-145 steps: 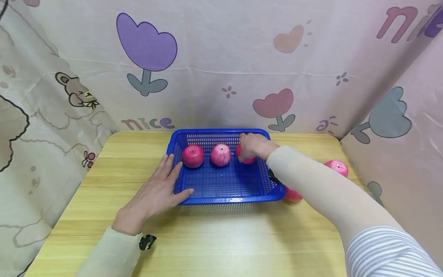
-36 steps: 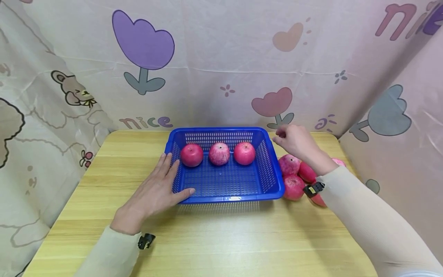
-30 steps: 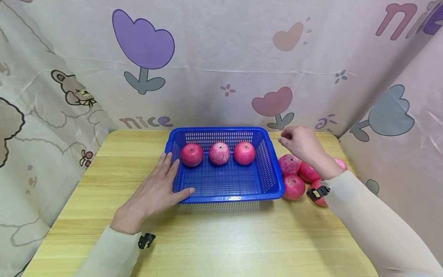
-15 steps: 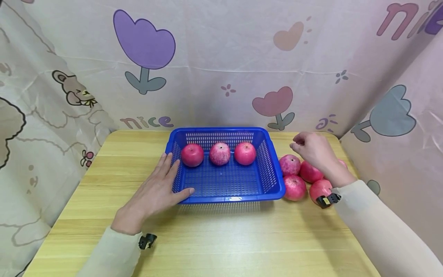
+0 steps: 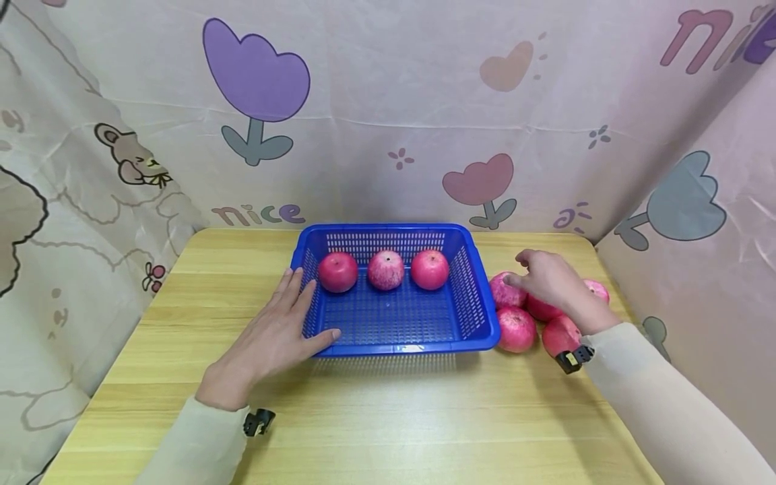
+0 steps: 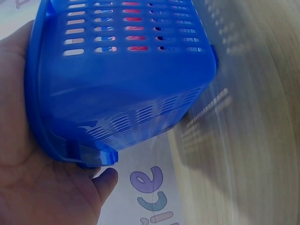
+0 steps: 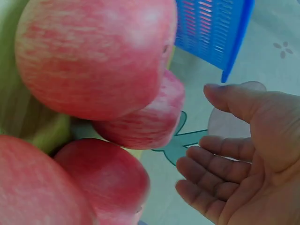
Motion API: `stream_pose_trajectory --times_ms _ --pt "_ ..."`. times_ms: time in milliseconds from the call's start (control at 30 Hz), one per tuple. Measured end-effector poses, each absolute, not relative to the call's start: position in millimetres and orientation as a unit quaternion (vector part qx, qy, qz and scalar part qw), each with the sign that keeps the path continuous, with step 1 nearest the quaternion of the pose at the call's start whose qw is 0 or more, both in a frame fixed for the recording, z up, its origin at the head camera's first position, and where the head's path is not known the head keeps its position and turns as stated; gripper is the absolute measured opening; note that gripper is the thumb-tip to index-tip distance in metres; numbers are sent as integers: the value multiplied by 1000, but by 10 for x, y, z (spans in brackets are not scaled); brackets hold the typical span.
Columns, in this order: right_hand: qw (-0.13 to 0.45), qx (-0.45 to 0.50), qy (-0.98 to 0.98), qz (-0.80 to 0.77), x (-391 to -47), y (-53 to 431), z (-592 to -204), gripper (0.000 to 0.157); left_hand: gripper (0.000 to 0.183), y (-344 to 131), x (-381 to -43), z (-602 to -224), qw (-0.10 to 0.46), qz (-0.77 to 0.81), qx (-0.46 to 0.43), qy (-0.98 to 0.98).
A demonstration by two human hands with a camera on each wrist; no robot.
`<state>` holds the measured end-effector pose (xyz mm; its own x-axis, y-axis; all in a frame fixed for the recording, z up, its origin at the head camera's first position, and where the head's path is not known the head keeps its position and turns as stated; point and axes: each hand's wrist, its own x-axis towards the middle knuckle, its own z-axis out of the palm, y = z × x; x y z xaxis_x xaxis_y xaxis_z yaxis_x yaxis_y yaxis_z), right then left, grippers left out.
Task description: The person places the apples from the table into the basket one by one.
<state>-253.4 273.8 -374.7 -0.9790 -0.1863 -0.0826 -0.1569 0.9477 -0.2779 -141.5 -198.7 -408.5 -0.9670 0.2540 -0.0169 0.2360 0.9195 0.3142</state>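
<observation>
A blue plastic basket (image 5: 448, 347) stands on the table with three red apples in a row along its far side: a left one (image 5: 338, 273), a paler streaked middle one (image 5: 385, 271) and a right one (image 5: 430, 269). My left hand (image 5: 261, 343) rests on the basket's left rim, fingers straight and spread. Just right of the basket, my right hand (image 5: 548, 279) hovers over a cluster of apples (image 5: 516, 330). Its thumb overlaps the back left apple (image 5: 502, 293) in the head view. The right wrist view shows nothing between thumb and fingers (image 7: 215, 171).
Several apples crowd the table's right side, one of them (image 5: 561, 335) near the right wrist camera. The wooden table (image 5: 388, 417) extends in front of the basket. A printed cloth (image 5: 376, 81) hangs behind and at both sides.
Earlier my right hand held the right apple inside the basket; it let go and moved right, out over the cluster. Lately it has lowered and its thumb has spread. The left hand stays put.
</observation>
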Motion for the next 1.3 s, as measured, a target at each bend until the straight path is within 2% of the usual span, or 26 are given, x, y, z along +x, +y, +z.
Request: stream_pose_trajectory --times_ms 333,733,1067,1300 --pt "97 -91 984 -116 -2551 2741 -3920 72 115 -1980 -1415 -4091 28 155 125 980" --pt "130 -107 979 -116 -2606 2760 -3949 86 114 -1976 -1421 -4076 30 155 125 980" --pt "129 -95 979 -124 -2640 2744 -3978 86 113 -1980 -1418 -4080 31 156 124 980" --pt "72 -101 984 -130 -2646 2739 -3883 73 114 -1976 -1409 -4072 34 157 120 980"
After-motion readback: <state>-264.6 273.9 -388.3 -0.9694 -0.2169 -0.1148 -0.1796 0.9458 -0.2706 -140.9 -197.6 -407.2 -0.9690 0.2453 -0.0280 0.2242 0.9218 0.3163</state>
